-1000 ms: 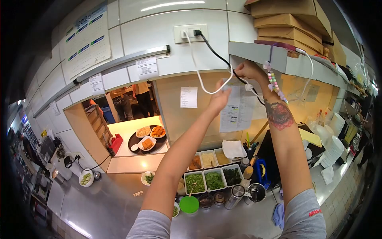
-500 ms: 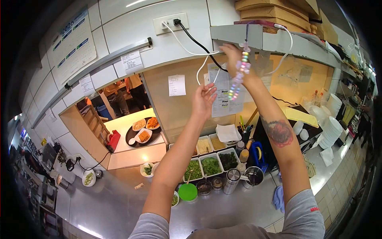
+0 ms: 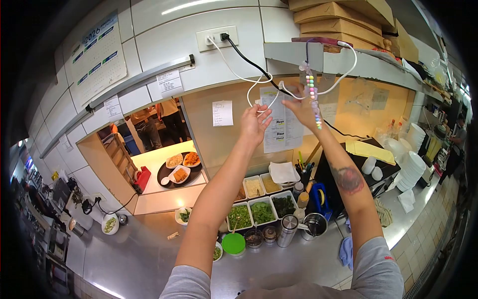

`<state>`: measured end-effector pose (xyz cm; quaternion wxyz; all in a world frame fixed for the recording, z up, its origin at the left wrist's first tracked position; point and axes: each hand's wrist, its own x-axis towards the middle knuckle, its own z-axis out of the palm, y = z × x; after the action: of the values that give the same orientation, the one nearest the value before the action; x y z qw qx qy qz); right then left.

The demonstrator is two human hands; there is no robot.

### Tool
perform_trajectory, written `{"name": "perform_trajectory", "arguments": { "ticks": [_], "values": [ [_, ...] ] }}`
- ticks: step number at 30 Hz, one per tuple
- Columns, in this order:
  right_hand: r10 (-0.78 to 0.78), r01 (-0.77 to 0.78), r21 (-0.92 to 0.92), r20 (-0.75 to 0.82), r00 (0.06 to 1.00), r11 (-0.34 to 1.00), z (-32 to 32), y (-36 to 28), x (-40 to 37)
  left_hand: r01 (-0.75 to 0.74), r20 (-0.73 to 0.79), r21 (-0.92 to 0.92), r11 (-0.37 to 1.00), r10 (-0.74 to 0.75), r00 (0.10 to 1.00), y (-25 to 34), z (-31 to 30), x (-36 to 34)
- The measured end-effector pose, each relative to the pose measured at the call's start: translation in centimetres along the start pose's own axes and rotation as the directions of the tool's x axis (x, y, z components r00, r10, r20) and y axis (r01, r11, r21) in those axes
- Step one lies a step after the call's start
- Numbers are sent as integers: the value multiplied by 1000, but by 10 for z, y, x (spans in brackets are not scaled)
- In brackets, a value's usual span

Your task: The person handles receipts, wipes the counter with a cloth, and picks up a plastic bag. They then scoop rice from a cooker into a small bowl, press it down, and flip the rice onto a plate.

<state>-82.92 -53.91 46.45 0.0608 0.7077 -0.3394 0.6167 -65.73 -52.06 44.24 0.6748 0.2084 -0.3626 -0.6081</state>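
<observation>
A white charging cable runs from the wall outlet in loops down to both hands. My left hand is raised with its fingers curled around a loop of it. To the right, my right hand has its fingers closed at the cable too, partly behind a hanging beaded strap. The strap dangles from a flat dark-red device on the shelf, and a white cable is plugged into that device's right end. A black cord passes behind my right hand.
Below my arms, tubs of chopped greens, a green-lidded container and a steel flask stand on the metal counter. Cardboard boxes are stacked on the shelf. A plate of food sits in the pass-through window.
My right hand has come down from just under the shelf edge to the cable near my left hand. The left hand stays at about the same height, still on the white cable.
</observation>
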Motion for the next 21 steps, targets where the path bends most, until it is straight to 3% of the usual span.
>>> {"name": "perform_trajectory", "arguments": {
  "ticks": [1, 4, 7, 8, 10, 13, 16, 19, 20, 21],
  "values": [
    [-9, 14, 129, -35, 999, 992, 7, 6, 13, 17, -20, 22, 1000, -16, 1000, 0, 2, -1],
    [-65, -29, 584, 139, 988, 812, 34, 41, 40, -44, -56, 102, 994, 50, 997, -1, 4, 12],
    [-52, -9, 392, 143, 988, 920, 42, 50, 49, -106, -234, 287, 952, 177, 956, 6, 11, 13],
    [-91, 30, 323, 177, 980, 946, 41, 52, 48, -257, -223, 527, 810, 424, 878, 2, 7, 14],
    [1, -52, 446, 113, 994, 893, 40, 43, 46, -387, -7, 871, 302, 796, 605, -5, 4, 13],
    [154, -179, 480, 91, 984, 859, 30, 19, 43, -601, 391, 777, 187, 605, 694, 7, 17, 8],
    [216, -264, 538, 152, 965, 801, 26, 10, 47, -619, 291, 680, 394, 630, 720, 3, 40, 29],
    [164, -180, 547, 78, 983, 818, 38, 37, 63, -408, 272, 519, 751, 308, 912, 19, 50, 45],
    [135, -118, 545, 10, 991, 830, 49, 63, 72, -413, 307, 495, 764, 291, 906, 17, 47, 61],
    [146, -167, 547, 81, 986, 820, 49, 69, 80, -366, 310, 467, 805, 239, 920, 20, 48, 63]
  ]
}}
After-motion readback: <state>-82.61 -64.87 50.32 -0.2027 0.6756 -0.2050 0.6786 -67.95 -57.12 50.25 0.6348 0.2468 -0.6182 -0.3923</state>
